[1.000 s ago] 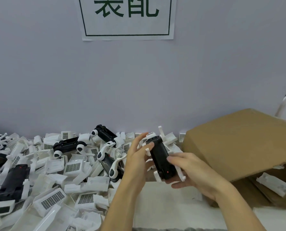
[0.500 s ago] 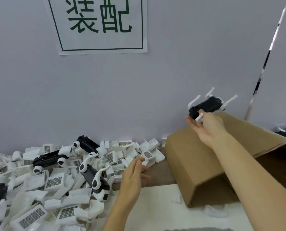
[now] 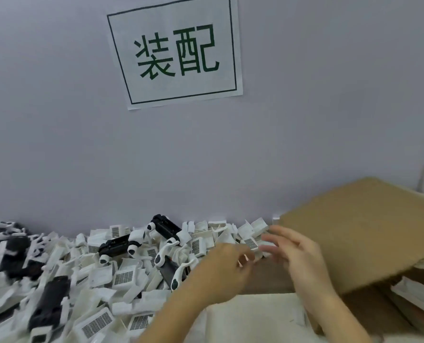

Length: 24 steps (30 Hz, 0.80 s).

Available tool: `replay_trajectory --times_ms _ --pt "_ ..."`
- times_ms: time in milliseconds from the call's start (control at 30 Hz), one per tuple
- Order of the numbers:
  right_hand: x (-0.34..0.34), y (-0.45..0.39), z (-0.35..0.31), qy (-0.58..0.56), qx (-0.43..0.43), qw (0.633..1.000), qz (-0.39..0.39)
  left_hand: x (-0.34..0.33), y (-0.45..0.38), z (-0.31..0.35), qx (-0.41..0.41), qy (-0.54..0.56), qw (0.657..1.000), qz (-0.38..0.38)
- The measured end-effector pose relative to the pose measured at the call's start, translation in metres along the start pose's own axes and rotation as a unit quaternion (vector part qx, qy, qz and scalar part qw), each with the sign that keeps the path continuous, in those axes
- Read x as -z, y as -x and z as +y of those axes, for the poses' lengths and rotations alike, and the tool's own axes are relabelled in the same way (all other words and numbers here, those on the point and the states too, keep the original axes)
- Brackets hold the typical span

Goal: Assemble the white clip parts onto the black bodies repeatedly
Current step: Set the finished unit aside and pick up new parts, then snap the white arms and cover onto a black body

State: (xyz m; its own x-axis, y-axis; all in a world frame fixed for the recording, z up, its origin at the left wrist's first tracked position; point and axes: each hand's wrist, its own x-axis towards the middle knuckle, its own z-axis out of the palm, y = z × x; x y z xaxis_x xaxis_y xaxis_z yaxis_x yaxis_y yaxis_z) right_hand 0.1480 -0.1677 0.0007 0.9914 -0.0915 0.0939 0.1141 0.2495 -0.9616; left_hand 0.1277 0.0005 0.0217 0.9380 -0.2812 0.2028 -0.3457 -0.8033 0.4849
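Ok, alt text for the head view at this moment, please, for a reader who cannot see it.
Two bare hands, the left hand and right hand, reach blurred toward a heap of white clip parts and black bodies on a bench. A cardboard box stands at right, and a printed sign hangs on the grey wall.

**Clip parts and black bodies on the bench**

Before you, white clip parts [image 3: 123, 277], many bearing barcode labels, lie heaped loosely at left. Several black bodies [image 3: 165, 229] with white ends rest on the heap, lying flat or slightly tilted.
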Motion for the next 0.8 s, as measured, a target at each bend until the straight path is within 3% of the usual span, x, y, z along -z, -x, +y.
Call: replay_trajectory --times_ms 133,300,467,700,800 --pt "-0.020 0.025 0.046 0.045 -0.070 0.996 -0.026 0.058 -0.021 -0.036 0.035 -0.125 0.991 -0.023" --pt "-0.018 0.022 0.057 0.124 -0.079 0.989 -0.034 0.112 -0.053 -0.101 0.121 -0.284 0.947 -0.086" --pt "-0.019 0.022 0.062 0.145 -0.088 0.984 -0.049 0.111 -0.057 -0.149 0.079 -0.508 0.836 -0.190" --pt "-0.020 0.018 0.064 0.140 -0.071 0.986 -0.052 0.119 -0.070 -0.150 0.021 -0.651 0.741 -0.163" --pt "-0.021 0.018 0.064 0.143 -0.073 0.986 -0.054 0.140 -0.067 -0.142 0.009 -0.668 0.738 -0.098"
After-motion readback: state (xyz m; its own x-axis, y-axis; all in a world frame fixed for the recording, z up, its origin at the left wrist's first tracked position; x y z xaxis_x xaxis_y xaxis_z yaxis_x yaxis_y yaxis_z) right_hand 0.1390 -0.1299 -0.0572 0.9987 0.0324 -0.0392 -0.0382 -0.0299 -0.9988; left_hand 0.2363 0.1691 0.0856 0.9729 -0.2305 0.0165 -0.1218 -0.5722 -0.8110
